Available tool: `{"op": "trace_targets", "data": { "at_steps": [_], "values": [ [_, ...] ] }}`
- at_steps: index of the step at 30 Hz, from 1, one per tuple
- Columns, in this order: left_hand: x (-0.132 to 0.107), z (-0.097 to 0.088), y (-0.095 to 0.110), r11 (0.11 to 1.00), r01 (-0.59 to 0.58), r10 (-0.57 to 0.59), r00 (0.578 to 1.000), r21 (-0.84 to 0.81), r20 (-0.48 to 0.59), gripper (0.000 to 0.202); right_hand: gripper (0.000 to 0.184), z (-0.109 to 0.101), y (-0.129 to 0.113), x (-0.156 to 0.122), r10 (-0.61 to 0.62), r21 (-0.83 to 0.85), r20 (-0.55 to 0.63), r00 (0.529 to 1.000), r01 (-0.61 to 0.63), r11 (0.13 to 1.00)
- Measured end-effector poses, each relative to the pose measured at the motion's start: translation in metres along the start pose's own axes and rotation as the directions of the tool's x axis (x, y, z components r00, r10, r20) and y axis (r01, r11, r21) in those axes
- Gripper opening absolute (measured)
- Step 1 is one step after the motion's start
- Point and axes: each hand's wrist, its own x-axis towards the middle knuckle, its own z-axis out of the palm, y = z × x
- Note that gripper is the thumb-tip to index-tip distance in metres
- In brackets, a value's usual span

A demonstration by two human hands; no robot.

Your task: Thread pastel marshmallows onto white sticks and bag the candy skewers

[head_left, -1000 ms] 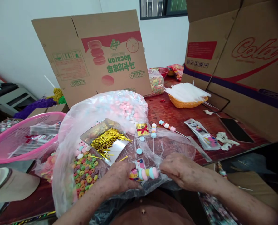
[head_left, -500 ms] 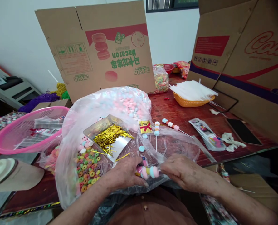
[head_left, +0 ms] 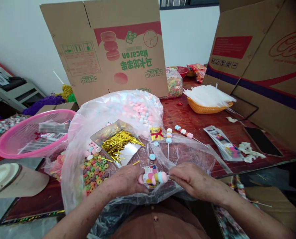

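Left hand [head_left: 131, 179]: extended from the lower left, back of the hand upward, fingers curled toward the right hand.
Left grip: closed on the wrapper and the near end of the candy skewer.
Right hand [head_left: 190, 179]: extended from the lower right, turned inward, thumb and fingers bunched together.
Right grip: pinched on the candy skewer's stick at its other end; exact contact partly hidden by the fingers.
Candy skewer [head_left: 160, 178]: between the two hands, just before the torso, above the plastic bag; roughly level; plump pieces in pink, yellow and pale blue, a rounded pink one nearest the right hand.
Wrapper [head_left: 150, 168]: clear, brightly printed, at the left part of the candy skewer; whether around or behind it, cannot tell.
Plastic bag [head_left: 75, 132]: translucent, spread over the red-brown worktop [head_left: 172, 113].
Twist ties [head_left: 120, 142]: gold, heaped beyond the left hand.
Ring candies [head_left: 95, 171]: multicoloured, left of the left hand.
Loose skewers [head_left: 169, 135]: two, beyond the hands, near each other.
Orange basket [head_left: 207, 108]: farther right, piled with white sticks [head_left: 207, 94].
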Motion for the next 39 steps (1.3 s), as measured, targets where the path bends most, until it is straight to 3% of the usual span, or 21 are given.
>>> {"op": "trace_targets", "data": {
  "at_steps": [2,4,6,9,11,14,16,19,25,28,33,37,39],
  "values": [
    [0.0,0.004,-0.002,0.989,0.097,-0.085,0.991,0.111,-0.103,0.03,0.035,-0.005,0.0,-0.001,0.051,0.037,-0.005,0.999,-0.051,0.998],
    [0.001,0.011,0.0,0.955,0.211,-0.151,0.951,0.21,-0.27,0.029,0.035,-0.009,-0.001,-0.001,0.134,0.108,0.026,0.991,-0.136,0.985],
    [0.002,0.017,0.002,0.928,0.271,-0.172,0.92,0.255,-0.353,0.027,0.035,-0.011,-0.002,-0.001,0.181,0.188,0.086,0.98,-0.194,0.963],
    [0.004,0.02,0.005,0.951,0.23,-0.158,0.936,0.207,-0.314,0.026,0.036,-0.009,-0.004,0.0,0.167,0.231,0.127,0.978,-0.193,0.954],
    [0.004,0.019,0.006,0.985,0.143,-0.113,0.958,0.095,-0.262,0.032,0.035,-0.007,-0.004,0.0,0.116,0.16,0.066,0.991,-0.125,0.979],
    [0.003,0.016,0.003,0.992,-0.036,0.014,0.984,-0.124,-0.176,0.041,0.032,-0.005,0.0,0.001,-0.057,-0.154,-0.072,0.996,0.045,0.987],
    [0.002,0.014,0.0,0.955,-0.125,0.106,0.991,-0.269,-0.082,0.041,0.028,-0.008,0.003,0.001,-0.181,-0.38,-0.108,0.978,0.127,0.916],
    [0.002,0.014,-0.001,0.905,-0.136,0.163,0.986,-0.403,0.032,0.042,0.024,-0.012,0.004,0.001,-0.27,-0.526,-0.113,0.956,0.173,0.833],
    [0.011,0.015,0.013,0.918,-0.142,0.166,0.986,-0.37,0.033,0.039,0.015,0.003,-0.008,0.01,-0.298,-0.406,-0.06,0.953,0.25,0.879],
    [0.01,0.013,0.014,0.927,-0.13,0.139,0.99,-0.353,0.002,0.04,0.012,0.002,-0.009,0.011,-0.214,-0.3,-0.046,0.976,0.191,0.935],
    [0.009,0.012,0.018,0.941,-0.132,0.115,0.991,-0.312,-0.074,0.033,0.015,-0.006,-0.012,0.008,-0.152,-0.285,-0.047,0.987,0.132,0.949],
    [0.018,0.023,0.03,0.993,-0.072,0.057,0.987,-0.092,-0.151,0.03,0.012,0.016,-0.02,0.017,-0.08,-0.24,-0.047,0.996,0.066,0.969],
    [0.018,0.026,0.031,0.996,-0.05,0.038,0.988,-0.078,-0.149,0.03,0.012,0.026,-0.018,0.021,-0.051,-0.22,-0.039,0.998,0.041,0.975]
  ]
}}
